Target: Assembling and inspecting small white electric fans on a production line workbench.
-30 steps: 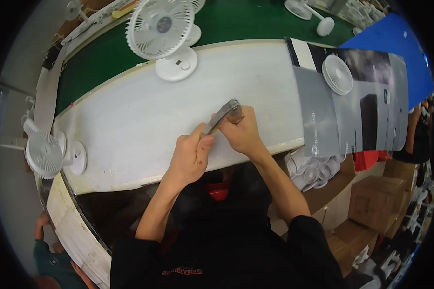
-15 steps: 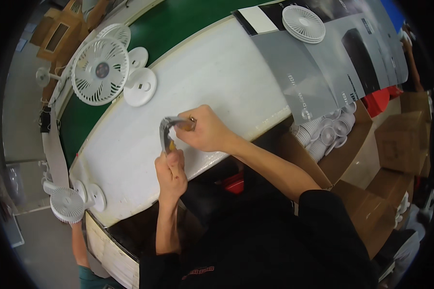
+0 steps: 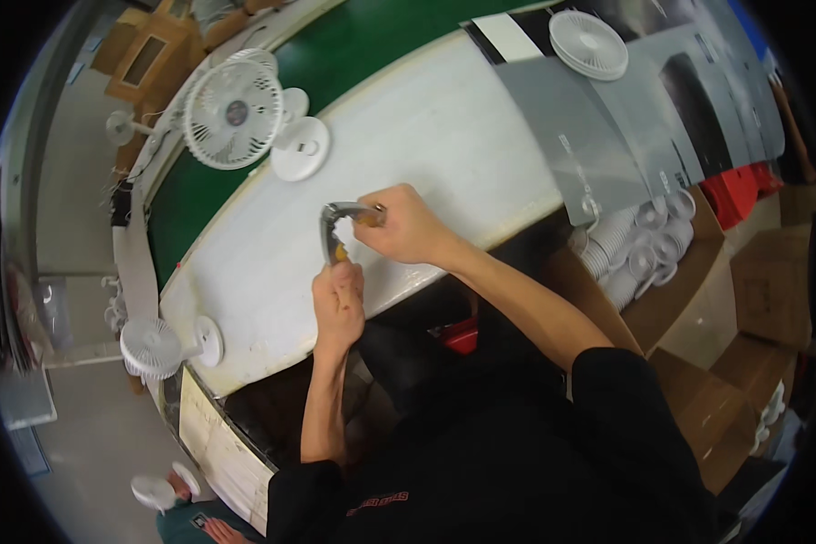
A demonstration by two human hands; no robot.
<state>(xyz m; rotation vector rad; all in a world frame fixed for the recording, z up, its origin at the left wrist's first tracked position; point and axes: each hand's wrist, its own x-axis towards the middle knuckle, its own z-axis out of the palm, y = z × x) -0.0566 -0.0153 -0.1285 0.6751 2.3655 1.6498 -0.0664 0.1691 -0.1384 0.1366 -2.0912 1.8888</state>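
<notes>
The person's left hand point(image 3: 338, 299) and right hand point(image 3: 406, 225) meet over the white tabletop point(image 3: 444, 136), close to its near edge, both closed around a bent grey strip point(image 3: 331, 227) with a small orange-brown part showing at each grip. The left fingers are curled tight around the strip's lower end; the right fingers are wrapped around its upper end, and the strip arches between them just above the tabletop. Toward the far left edge stands a white desk fan point(image 3: 234, 113) with a round base point(image 3: 300, 149), next to a green belt point(image 3: 354, 54). Flat grey and black sheets point(image 3: 571, 145) lie fanned across the right end of the tabletop, with a white fan grille point(image 3: 589, 43) resting on them. Below that end, stacked white round parts point(image 3: 630, 249) sit in a brown cardboard box point(image 3: 671, 299), beside a red bin point(image 3: 739, 192). Another small white fan point(image 3: 154, 347) sits at the tabletop's left corner.
</notes>
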